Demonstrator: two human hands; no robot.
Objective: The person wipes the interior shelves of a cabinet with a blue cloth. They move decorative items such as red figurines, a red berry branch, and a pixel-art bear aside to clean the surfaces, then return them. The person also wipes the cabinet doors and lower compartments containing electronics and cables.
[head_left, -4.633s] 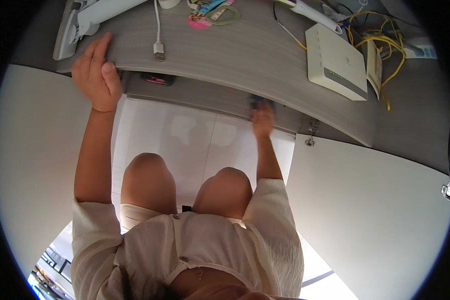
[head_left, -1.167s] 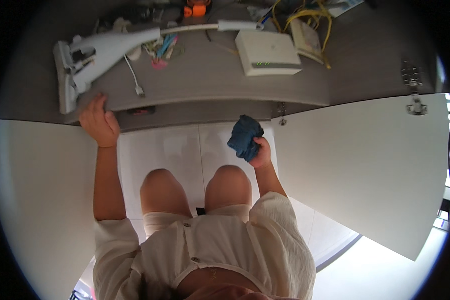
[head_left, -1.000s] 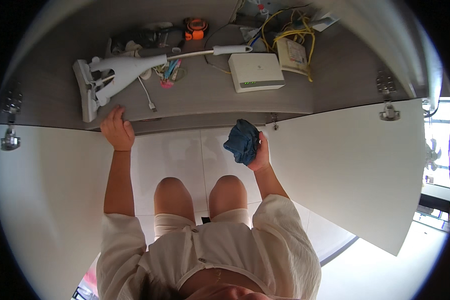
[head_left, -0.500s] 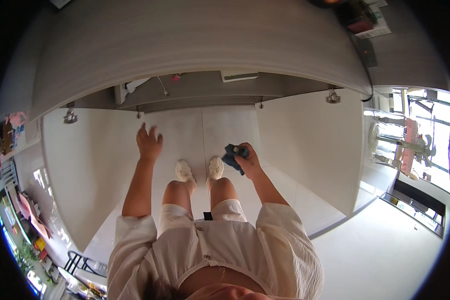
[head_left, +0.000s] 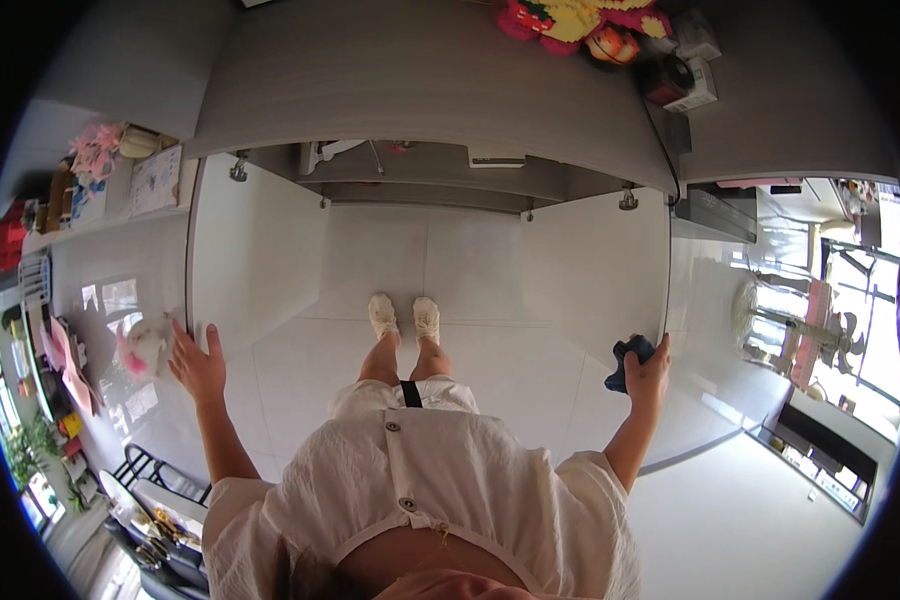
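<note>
Two white cabinet doors stand swung out toward me, the left door [head_left: 250,240] and the right door [head_left: 600,250]. My left hand [head_left: 199,368] is at the outer end of the left door, its fingers spread and the thumb apart on the inner side. Nothing is held in it, and whether it presses on the door edge I cannot tell. In my right hand [head_left: 649,373] is a crumpled dark blue cloth [head_left: 625,362]. That hand is at the outer end of the right door, fingertips by its edge.
Inside the open cabinet [head_left: 420,190] lie a white cable and a pale box [head_left: 495,158]. On the grey top [head_left: 420,70] are a colourful block figure [head_left: 570,22], a dark jar and small boxes. A black cord hangs at the right. A fan [head_left: 820,325] stands far right.
Both hands have moved outward from the middle to the ends of the two doors. The doors are swung further inward. The cloth has moved right with my right hand.
</note>
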